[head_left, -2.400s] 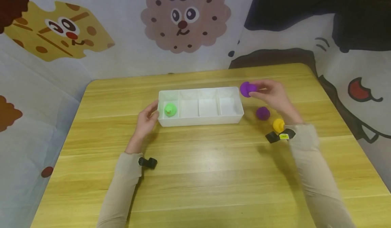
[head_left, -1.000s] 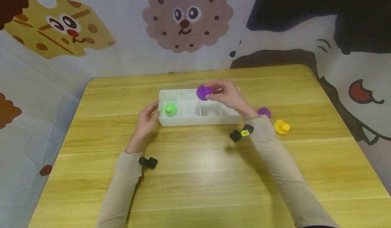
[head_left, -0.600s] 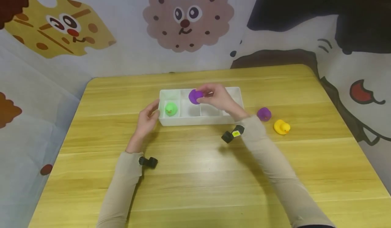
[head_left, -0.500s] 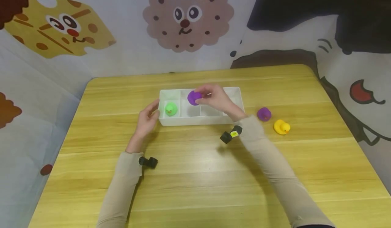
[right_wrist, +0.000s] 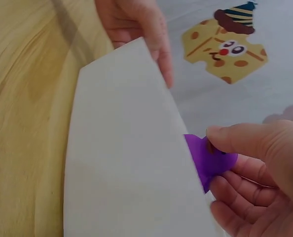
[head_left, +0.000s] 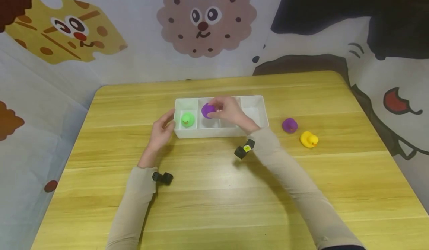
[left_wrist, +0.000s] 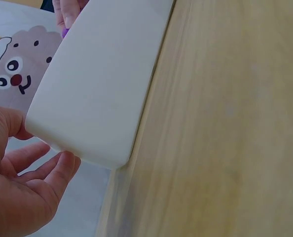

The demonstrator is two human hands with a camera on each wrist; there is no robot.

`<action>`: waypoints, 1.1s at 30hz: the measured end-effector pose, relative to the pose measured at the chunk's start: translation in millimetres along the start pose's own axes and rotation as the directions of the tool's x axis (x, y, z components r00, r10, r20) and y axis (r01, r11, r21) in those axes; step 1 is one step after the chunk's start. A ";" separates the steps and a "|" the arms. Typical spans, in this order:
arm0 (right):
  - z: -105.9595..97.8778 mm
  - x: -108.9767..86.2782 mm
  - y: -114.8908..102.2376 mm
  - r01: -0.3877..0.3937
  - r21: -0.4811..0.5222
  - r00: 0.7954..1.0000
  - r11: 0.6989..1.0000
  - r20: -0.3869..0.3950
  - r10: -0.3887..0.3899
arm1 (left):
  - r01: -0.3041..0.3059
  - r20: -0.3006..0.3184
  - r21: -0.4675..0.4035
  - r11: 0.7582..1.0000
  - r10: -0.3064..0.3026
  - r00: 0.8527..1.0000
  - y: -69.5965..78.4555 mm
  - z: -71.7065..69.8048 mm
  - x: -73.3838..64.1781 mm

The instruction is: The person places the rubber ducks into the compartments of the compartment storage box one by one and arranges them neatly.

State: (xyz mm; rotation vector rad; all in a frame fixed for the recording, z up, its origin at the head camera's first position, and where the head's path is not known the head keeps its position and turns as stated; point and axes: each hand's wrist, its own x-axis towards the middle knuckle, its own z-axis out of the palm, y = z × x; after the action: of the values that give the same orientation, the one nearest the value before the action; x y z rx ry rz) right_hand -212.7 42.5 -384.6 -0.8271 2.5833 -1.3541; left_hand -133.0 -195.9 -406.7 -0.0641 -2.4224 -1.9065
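Observation:
My right hand [head_left: 229,111] pinches a purple rubber duck [head_left: 206,111] between thumb and fingers, over the second compartment from the left of a white box [head_left: 218,132]. In the right wrist view, the box wall hides the lower part of the purple duck [right_wrist: 208,160]. At the box's left end, my left hand [head_left: 161,132] holds the end wall; in the left wrist view, the fingers [left_wrist: 60,170] lie against it. A green rubber duck [head_left: 187,119] sits in the leftmost compartment.
On the table [head_left: 201,205], to the right of the box, are a second purple duck [head_left: 289,125] and a yellow duck [head_left: 309,139]. A patterned cloth [head_left: 134,67] hangs behind the table. A small black camera is on each wrist.
My right hand has carried the purple duck left from beyond the box's right end and lowered it toward the second compartment. The left hand stays at the box's left end.

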 end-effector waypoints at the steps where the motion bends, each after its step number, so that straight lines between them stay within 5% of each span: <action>1: 1.2 0.9 -0.1 0.004 -0.015 1.000 1.000 0.003 -0.004 | 0.000 0.001 -0.001 1.000 0.000 1.000 0.0 0.1 0.2; 10: 12.0 5.9 0.2 -0.033 -0.190 0.997 0.981 0.061 0.045 | -0.003 0.003 -0.008 1.000 0.003 1.000 -1.5 0.2 0.4; 20: 21.8 8.1 2.7 0.016 -0.397 0.996 0.918 0.088 0.021 | -0.016 0.004 -0.035 0.999 0.016 1.000 -2.2 -0.3 1.1; 33: 30.2 10.6 1.6 -0.003 -0.481 0.993 0.876 0.101 0.059 | -0.018 0.005 -0.036 0.999 0.018 1.000 -2.8 -0.5 1.3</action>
State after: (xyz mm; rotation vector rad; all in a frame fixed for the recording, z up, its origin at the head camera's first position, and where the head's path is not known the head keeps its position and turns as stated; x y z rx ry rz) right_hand -212.1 15.8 -402.3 -0.8834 2.8621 -0.6246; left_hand -134.5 -197.1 -409.2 -0.0932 -2.3829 -1.9448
